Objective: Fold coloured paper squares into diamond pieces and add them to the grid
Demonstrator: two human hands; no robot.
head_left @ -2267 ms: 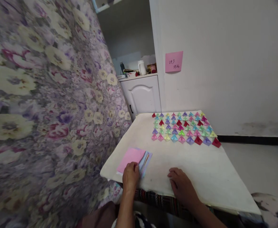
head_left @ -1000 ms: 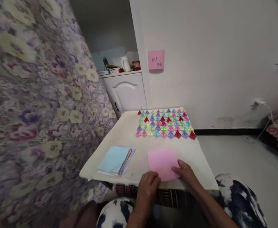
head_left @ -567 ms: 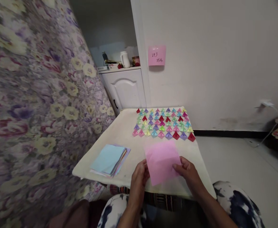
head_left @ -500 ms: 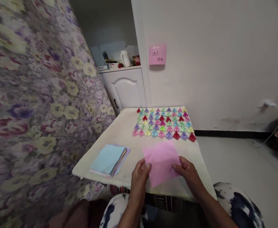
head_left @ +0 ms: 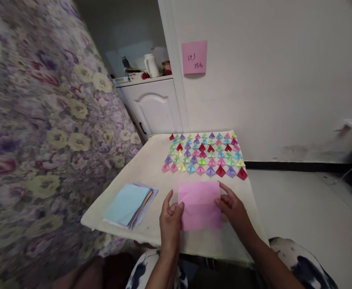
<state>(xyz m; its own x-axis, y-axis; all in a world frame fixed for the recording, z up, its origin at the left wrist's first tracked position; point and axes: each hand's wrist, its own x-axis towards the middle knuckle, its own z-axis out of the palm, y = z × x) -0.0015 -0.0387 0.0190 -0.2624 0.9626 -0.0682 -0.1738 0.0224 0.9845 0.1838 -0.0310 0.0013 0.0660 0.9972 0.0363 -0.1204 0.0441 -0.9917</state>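
Note:
A square sheet of pink paper (head_left: 199, 210) is held between my two hands above the near part of the cloth-covered table (head_left: 142, 160). My left hand (head_left: 170, 212) pinches its left edge, thumb on top and index finger raised away from the sheet. On the right edge, my right hand (head_left: 230, 202) grips the paper with thumb and fingers, the index finger stretched along the upper corner. A faint horizontal line crosses the sheet's middle. Beyond it lie rows of small folded paper pieces (head_left: 202, 154) in many colours.
Left of my hands lies a stack of coloured paper (head_left: 128, 204), light blue on top. A pink note (head_left: 194, 57) with handwriting hangs on the wall. A floral curtain (head_left: 43, 140) borders the left side. A white jug (head_left: 151, 66) stands on the cabinet (head_left: 152, 106).
The pink sheet has turned from a tilt to nearly square with me. My left index finger has lifted off it, and the right fingers have shifted up its edge. The view has moved slightly.

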